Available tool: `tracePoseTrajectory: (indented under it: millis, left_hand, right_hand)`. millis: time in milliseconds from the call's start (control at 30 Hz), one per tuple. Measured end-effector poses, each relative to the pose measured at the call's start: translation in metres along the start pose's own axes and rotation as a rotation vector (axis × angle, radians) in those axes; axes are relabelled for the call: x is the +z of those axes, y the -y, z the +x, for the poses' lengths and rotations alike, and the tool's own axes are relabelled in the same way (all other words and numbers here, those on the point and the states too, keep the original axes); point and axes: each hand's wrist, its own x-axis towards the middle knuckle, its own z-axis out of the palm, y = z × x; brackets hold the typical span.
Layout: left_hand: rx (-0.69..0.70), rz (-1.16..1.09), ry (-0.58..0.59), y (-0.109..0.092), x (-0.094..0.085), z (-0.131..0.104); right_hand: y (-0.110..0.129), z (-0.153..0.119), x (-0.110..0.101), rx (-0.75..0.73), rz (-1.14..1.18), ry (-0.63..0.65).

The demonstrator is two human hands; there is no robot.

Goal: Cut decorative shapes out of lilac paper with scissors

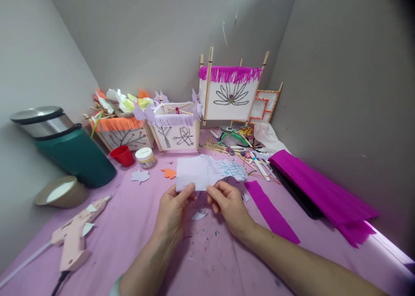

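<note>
A sheet of white paper (pixel 194 170) is held up over the pink-covered table between my two hands. Blue marker lines in a net-like pattern cover its right part, and that side has an uneven outline. My left hand (pixel 175 205) pinches the lower edge of the paper between thumb and fingers. Close beside it, my right hand (pixel 228 203) pinches the same edge a little to the right. Below the hands lies a small white paper scrap (pixel 199 215). An orange paper cutout (pixel 169 173) rests just left of the sheet.
At left are a pink glue gun (pixel 73 235), a teal tumbler (pixel 74 153), a bowl (pixel 61 192), a red cup (pixel 122 156) and a white jar (pixel 145 158). Stick-framed paper lanterns (pixel 231 107) stand behind. Magenta crepe paper (pixel 317 192) lies right, near markers (pixel 260 166) and sticks.
</note>
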Motion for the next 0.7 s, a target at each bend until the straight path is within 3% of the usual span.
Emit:
tracePoseTrajectory:
  millis: [400, 700]
  left_hand:
    - [-0.073, -0.023, 0.005, -0.0040, 0.0020, -0.0028]
    - [-0.112, -0.034, 0.079, -0.0024, 0.0073, -0.0037]
  right_hand:
    - [-0.0002, -0.0016, -0.0007, 0.008, 0.020, -0.021]
    - [-0.0003, -0.0023, 0.0008, 0.011, 0.015, -0.030]
